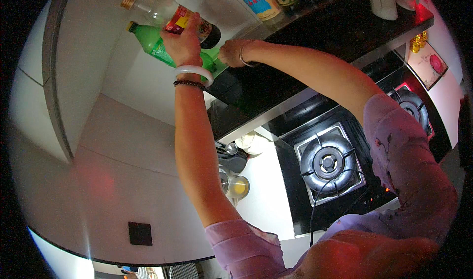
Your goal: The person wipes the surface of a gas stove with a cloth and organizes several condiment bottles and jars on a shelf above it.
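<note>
My left hand [184,44], with a white bangle and a dark bead bracelet at the wrist, is closed around a clear plastic bottle [159,11] with a copper-coloured cap, a red and yellow label and dark contents. The bottle lies tilted. Behind and beside it is a green plastic bottle [147,42] with a yellow cap, partly hidden by that hand. My right hand [231,53], wearing a thin bracelet, has curled fingers at the green bottle's lower end, over the dark shelf; whether it grips anything cannot be told.
Labelled bottles [260,3] stand along the dark shelf [314,31], with pale containers [382,1] to the right. Below are a gas hob burner [328,162], a second burner [412,107], a black cable [314,208] and a glass jar [238,186] on the white counter [262,190].
</note>
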Available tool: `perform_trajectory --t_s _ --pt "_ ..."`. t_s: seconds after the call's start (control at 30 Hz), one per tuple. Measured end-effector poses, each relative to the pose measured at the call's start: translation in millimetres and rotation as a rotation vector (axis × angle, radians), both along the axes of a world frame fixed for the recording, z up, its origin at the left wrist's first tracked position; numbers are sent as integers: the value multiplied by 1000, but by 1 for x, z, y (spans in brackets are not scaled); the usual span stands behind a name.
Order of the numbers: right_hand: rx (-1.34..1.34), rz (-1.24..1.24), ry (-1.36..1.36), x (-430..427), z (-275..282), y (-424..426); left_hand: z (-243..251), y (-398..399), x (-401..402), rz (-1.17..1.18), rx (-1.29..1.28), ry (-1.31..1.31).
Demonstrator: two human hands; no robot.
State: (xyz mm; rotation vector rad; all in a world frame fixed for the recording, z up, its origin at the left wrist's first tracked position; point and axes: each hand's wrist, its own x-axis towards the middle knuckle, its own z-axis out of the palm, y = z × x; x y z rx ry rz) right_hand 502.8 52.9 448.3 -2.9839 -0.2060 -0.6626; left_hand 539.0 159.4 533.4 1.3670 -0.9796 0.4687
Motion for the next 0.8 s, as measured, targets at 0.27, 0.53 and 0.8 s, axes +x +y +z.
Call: perform_trajectory --t_s 0.27,0.53,0.8 --pt "-49 6 52 -68 -1 -29 -36 -16 17 240 85 -117" --pt "-11 5 -304 -67 -19 -53 -54 -27 40 317 175 12" --pt "35 85 -270 -60 -24 -55 -70 -34 1 851 267 -264"
